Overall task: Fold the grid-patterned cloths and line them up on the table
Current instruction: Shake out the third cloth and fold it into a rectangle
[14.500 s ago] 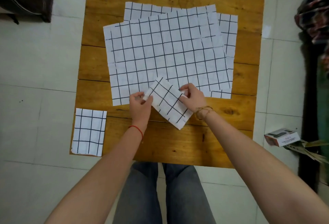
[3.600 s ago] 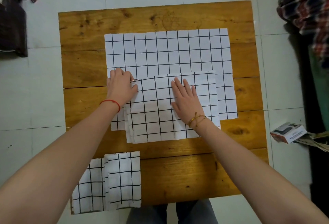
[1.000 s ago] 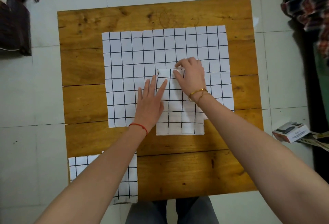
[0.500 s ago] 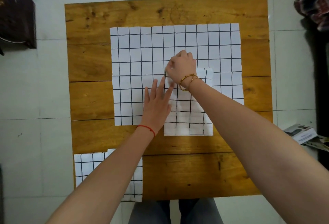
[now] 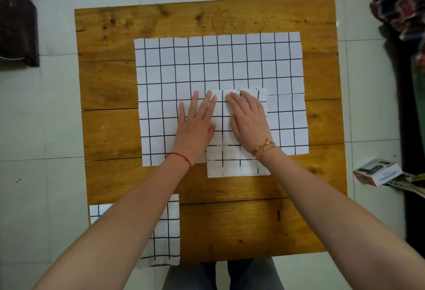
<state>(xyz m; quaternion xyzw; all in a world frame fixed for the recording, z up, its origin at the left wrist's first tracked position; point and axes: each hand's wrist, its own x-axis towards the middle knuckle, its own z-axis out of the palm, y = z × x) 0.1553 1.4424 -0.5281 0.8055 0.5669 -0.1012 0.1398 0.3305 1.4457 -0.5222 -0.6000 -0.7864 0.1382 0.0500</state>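
Wooden table (image 5: 110, 133) carries it all. Near the front left corner lie the already folded cloths (image 5: 169, 232), partly under a forearm. Mid-table, the left hand (image 5: 195, 126) presses flat with straight fingers, gripping nothing; beside it the right hand (image 5: 249, 119) does likewise on the folded cloth (image 5: 232, 160), which overlaps the big spread cloth (image 5: 218, 64).
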